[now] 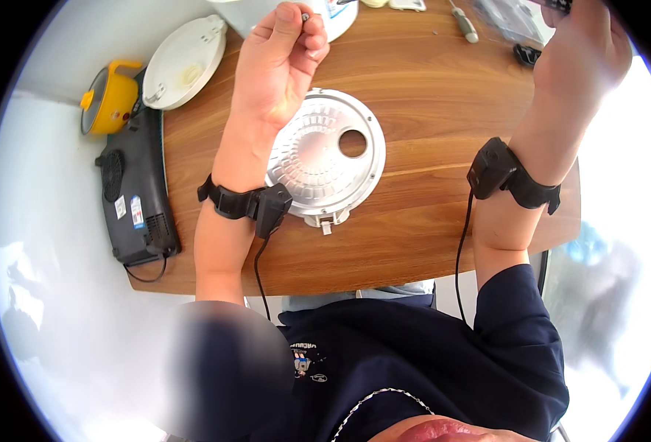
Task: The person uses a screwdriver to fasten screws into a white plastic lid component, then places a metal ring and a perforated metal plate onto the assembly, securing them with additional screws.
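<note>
My left hand is raised over the far side of a round silver metal lid. Its thumb and fingers pinch a small metal piece, perhaps a screw. The lid lies on the wooden table, with ribbed rings, a round hole and a white latch at its near edge; my left forearm covers part of its left side. At the upper right my right hand closes around a dark, speckled object, mostly cut off by the top edge, so its kind does not show.
At the left are a white round lid, a yellow pot and a black flat appliance. A white container stands at the far edge. A grey-handled tool, a clear plastic bag and a black part lie far right.
</note>
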A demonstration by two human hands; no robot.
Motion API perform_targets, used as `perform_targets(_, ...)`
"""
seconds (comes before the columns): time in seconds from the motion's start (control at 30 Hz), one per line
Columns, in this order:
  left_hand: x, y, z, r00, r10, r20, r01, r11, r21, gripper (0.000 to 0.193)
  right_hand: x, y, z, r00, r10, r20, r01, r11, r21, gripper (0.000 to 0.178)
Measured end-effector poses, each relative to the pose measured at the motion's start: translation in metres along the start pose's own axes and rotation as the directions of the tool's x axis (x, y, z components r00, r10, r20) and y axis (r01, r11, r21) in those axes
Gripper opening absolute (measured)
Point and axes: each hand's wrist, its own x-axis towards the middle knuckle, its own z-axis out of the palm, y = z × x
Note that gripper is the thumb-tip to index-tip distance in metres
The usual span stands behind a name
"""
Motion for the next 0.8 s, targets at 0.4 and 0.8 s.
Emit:
perform_targets(0.4, -0.004, -0.002, 0.034, 0.986, 0.063, -0.152, -0.095, 0.971, -0.218, 0.023, -0.016, 0.006, 0.006, 0.998, 0.064, -0.018, -0.063, 0.998, 0.008, 0.029)
perform_targets(0.8, -0.004, -0.008, 0.035, 0.98, 0.067, -0.189, -0.101, 0.979, -0.176, 0.021, -0.015, 0.016, 0.006, 0.997, 0.081, 0.004, -0.081, 0.996, 0.042, 0.031)
